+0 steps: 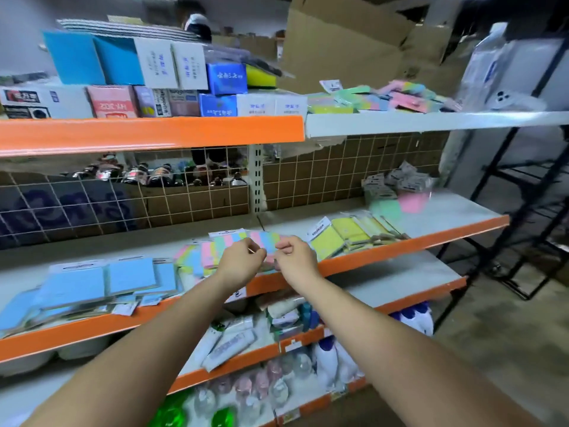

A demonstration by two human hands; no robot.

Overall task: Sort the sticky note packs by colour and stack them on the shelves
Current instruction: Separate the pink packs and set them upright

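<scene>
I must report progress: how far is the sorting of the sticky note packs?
Done: blue packs and yellow packs lie grouped on the middle shelf. In hand: both hands, left and right, pinch a multicolour pack. Left: the mixed pile on the top shelf.

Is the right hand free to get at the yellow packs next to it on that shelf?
Probably not yet: the right hand is pinching the multicolour pack together with the left hand. The way to the yellow packs looks open otherwise.
</scene>
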